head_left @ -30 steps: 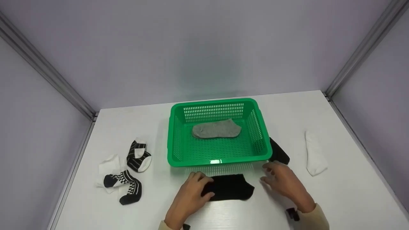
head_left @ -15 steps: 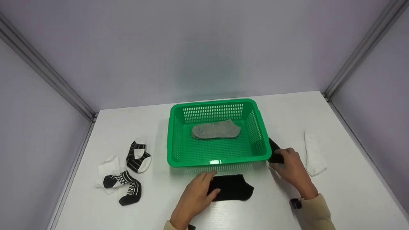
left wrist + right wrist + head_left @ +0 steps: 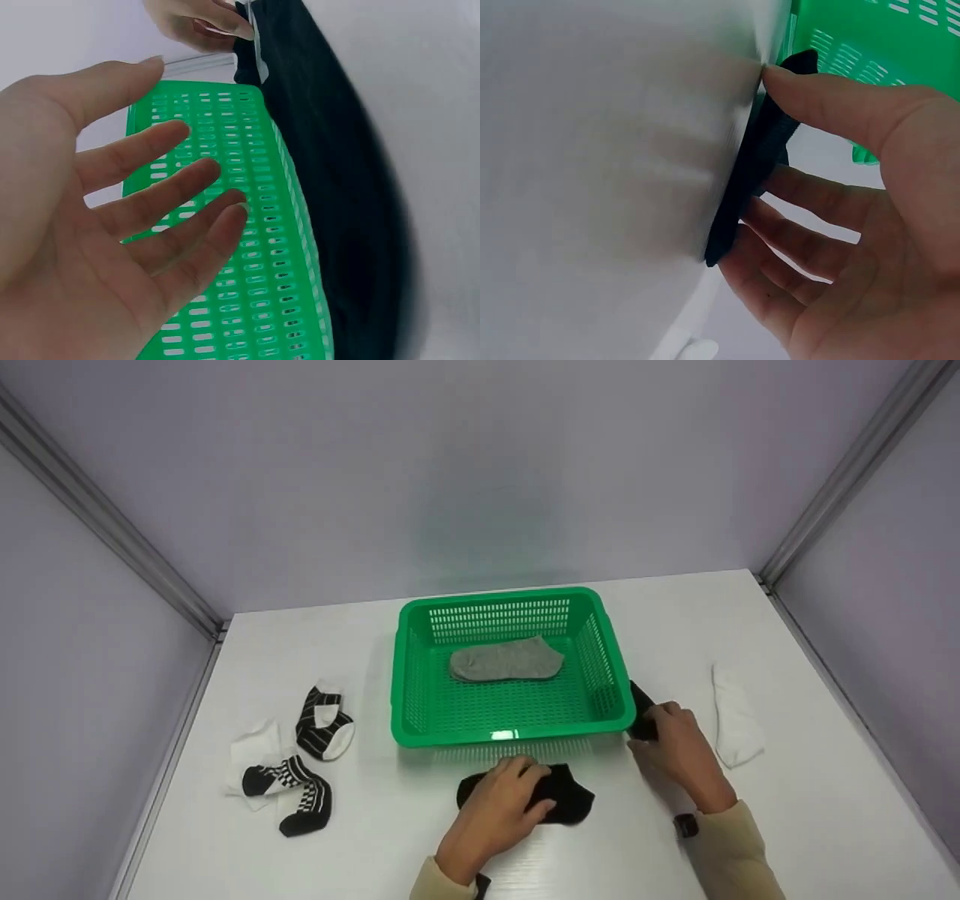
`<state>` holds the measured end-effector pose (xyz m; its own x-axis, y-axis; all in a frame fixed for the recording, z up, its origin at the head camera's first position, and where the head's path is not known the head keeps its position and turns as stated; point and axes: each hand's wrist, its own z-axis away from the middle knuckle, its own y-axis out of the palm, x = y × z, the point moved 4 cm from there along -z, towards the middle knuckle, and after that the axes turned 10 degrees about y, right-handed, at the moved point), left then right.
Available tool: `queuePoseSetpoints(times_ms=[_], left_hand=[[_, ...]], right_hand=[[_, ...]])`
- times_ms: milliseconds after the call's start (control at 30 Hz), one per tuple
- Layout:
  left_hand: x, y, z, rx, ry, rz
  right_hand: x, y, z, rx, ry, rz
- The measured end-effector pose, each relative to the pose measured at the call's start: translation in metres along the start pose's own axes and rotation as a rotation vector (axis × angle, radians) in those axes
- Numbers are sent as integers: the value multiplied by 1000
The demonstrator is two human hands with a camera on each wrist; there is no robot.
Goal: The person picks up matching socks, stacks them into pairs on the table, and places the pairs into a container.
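Observation:
My left hand is over a black ankle sock lying in front of the green basket. In the left wrist view, the fingers are loosely extended and grip nothing, with the dark sock beyond them. At the basket's right front corner, my right hand pinches a second black sock. The right wrist view has thumb and fingertips on opposite edges of that sock, which is still against the table. The basket hides part of it in the head view.
Inside the basket lies a grey sock. A white sock is on the right of the table. To the left lie a striped black-and-white sock, a checkered sock and white socks. Walls stand behind and at both sides.
My right hand has moved right and slightly forward onto the second black sock and now pinches it. The left hand has slid right across the front black sock, uncovering its left end.

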<state>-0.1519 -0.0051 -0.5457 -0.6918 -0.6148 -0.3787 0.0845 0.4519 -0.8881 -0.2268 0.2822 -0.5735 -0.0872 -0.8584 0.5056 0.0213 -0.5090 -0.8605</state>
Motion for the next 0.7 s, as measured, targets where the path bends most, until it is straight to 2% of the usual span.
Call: queuePoseSetpoints(times_ms=[167,333,467,700], left_hand=[[6,3,11,62,-68,-10],[12,4,18,142,-169,-48],[14,5,21,182,-210,-19],[18,5,26,177,-264,56]], right_hand=[[2,-4,6,-5,-1,57],[-1,-14,12,88,75,31],[5,-24,21,121,88,-41],[36,-42,46,95,8,-272]])
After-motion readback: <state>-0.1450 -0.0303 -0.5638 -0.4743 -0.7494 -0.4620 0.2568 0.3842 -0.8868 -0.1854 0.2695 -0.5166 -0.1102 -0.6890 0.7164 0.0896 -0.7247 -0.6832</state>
